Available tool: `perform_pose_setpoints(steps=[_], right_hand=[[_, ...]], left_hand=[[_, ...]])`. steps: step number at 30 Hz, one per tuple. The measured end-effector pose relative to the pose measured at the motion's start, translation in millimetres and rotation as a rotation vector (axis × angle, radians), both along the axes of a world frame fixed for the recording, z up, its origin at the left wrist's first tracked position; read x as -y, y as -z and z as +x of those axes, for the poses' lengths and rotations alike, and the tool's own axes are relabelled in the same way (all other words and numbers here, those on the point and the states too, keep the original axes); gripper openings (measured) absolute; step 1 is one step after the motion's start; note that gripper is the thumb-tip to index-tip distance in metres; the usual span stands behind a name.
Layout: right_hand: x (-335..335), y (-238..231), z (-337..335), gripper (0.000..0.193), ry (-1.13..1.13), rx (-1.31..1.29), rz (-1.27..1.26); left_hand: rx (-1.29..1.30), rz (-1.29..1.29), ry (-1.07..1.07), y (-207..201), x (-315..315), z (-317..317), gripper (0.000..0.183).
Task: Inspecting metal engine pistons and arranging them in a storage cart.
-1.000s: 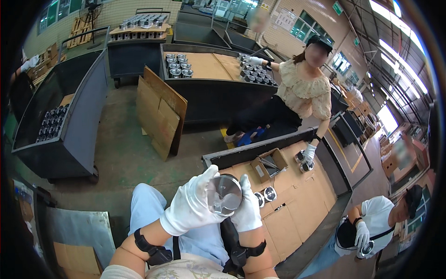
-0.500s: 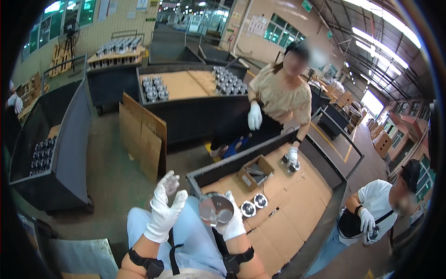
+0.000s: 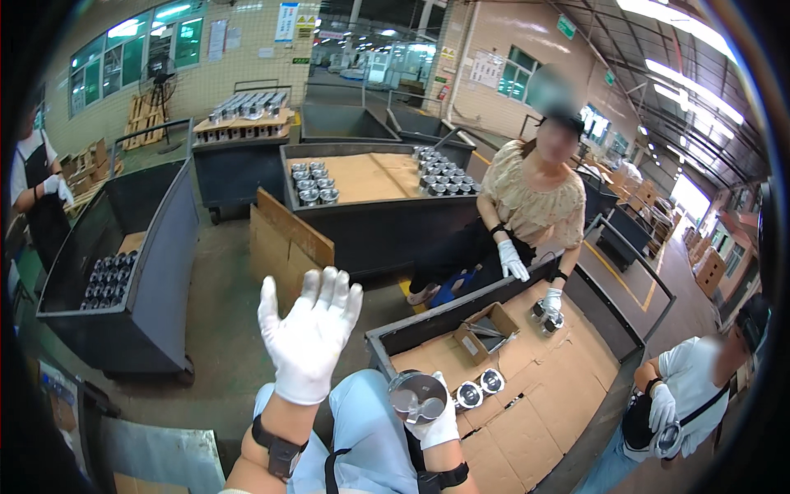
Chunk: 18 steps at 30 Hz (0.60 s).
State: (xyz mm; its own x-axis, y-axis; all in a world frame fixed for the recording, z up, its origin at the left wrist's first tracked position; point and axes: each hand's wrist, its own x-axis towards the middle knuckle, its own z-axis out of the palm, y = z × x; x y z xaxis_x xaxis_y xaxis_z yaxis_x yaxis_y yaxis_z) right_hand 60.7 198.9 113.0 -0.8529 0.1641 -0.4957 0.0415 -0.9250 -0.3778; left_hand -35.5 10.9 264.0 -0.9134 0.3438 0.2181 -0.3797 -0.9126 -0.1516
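My left hand (image 3: 308, 342) is raised, its white-gloved palm turned up and its fingers spread, holding nothing. My right hand (image 3: 436, 421), also gloved in white, grips a cylindrical metal part (image 3: 411, 393) above my lap. Its hollow side faces me and shows rounded shapes inside. Just right of this hand, two similar shiny metal parts (image 3: 480, 389) lie side by side on the cardboard lining (image 3: 535, 412) of a dark metal cart. Beyond them, an open cardboard box (image 3: 485, 333) holds flat grey pieces.
Across the cart, a person (image 3: 535, 193) has one gloved hand on another metal part (image 3: 546, 317). At the right, a second person (image 3: 683, 387) holds a part. Other carts (image 3: 362, 222) carry rows of parts. Cardboard sheets (image 3: 288, 239) lean in front. At far left stands another person (image 3: 41, 189).
My left hand has turned palm up and spread its fingers. The part stays in my right hand. The whole view has shifted left, so things appear further right and lower.
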Motion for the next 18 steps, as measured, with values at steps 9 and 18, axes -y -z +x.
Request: perform_pose_setpoints(steps=[9,18], right_hand=[[3,1,9,0.044,-0.018,-0.003,-0.005],[1,-8,11,0.041,-0.017,-0.043,-0.036]], left_hand=[[0.303,0.021,-0.043,-10,-10,-2,0.035],[0.2,-0.202,-0.023,19,-16,-5,0.025]])
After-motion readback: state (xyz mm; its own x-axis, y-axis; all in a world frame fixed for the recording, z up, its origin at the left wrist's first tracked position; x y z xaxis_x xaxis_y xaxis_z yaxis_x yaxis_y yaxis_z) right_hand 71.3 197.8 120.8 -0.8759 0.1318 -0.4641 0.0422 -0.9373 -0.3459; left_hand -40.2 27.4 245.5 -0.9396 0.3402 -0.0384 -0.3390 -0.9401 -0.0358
